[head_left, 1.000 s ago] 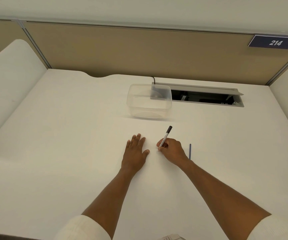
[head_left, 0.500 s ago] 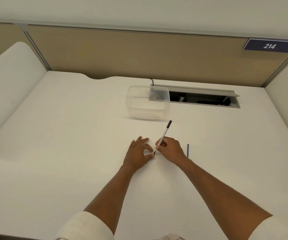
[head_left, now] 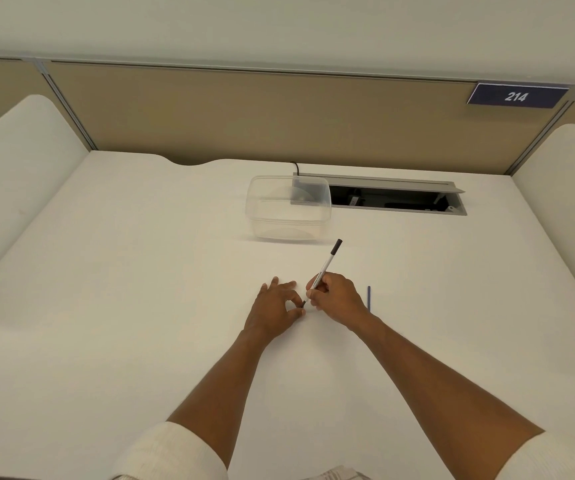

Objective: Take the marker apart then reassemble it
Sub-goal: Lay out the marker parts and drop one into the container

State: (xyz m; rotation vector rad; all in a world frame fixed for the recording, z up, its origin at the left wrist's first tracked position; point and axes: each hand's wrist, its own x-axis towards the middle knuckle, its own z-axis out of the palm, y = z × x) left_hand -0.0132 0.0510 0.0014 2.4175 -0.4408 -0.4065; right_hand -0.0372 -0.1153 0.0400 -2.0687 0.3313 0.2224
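Observation:
A white marker (head_left: 327, 263) with a black far end slants up and away from the white desk (head_left: 140, 271). My right hand (head_left: 334, 296) grips its lower barrel. My left hand (head_left: 275, 308) rests on the desk just left of it, thumb and forefinger pinched on the marker's dark lower tip (head_left: 303, 303). A thin blue rod (head_left: 369, 298) lies on the desk to the right of my right hand, apart from it.
A clear plastic container (head_left: 287, 211) stands behind the hands. Right of it is an open cable slot (head_left: 396, 199) in the desk. Beige partition panels close the back, and white side panels flank the desk.
My left hand went from lying flat on the desk to curling its fingers and pinching the marker's lower tip. The marker has tilted a little in my right hand.

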